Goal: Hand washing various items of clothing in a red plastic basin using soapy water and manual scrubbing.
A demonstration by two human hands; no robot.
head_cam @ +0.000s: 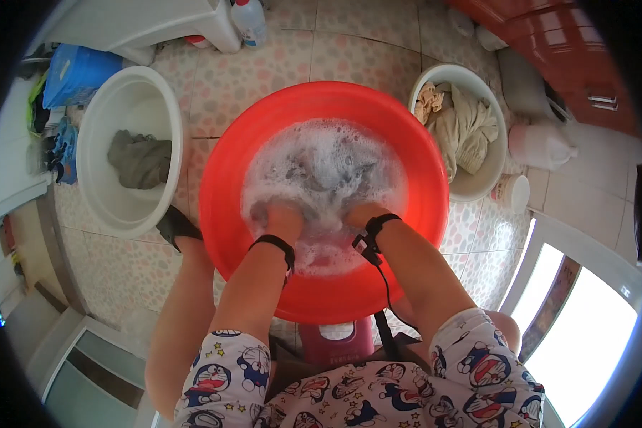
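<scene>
A large red plastic basin [230, 144] stands before me, holding foamy water [321, 139]. Dark grey cloth [361, 174] shows in patches among the suds. My left hand [284, 209] reaches into the water on the left side, with its fingers under the foam. On the right, my right hand [362, 213] is also sunk in the suds, close to the cloth. Whether either hand grips the cloth is hidden. Black straps circle both wrists, and a small device with a cable hangs at the right one.
A white basin [93, 160] on the left holds dark grey-green cloth [142, 160]. Another pale basin [479, 187] on the right contains beige cloth [468, 128]. Nearby are a pink jug [537, 147], a white tub [515, 192], a bottle [250, 24] and a pink stool [337, 345].
</scene>
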